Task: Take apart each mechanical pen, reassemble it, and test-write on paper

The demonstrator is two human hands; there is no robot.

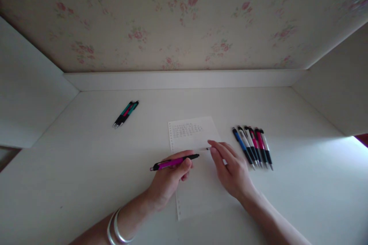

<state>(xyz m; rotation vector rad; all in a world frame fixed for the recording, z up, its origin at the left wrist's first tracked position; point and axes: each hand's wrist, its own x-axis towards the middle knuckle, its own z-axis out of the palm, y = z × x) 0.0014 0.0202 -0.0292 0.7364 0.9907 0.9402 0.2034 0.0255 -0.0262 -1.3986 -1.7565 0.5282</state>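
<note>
Now, well short of the desk's back edge (184, 93), left hand (169, 180) gripped purple pen (171, 163), right hand (233, 172) pinched tiny piece (208, 148)!

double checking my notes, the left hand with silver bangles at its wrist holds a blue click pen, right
The colour is wrong: the head view shows the left hand, silver bangles at its wrist, holding a purple and black click pen.
</note>
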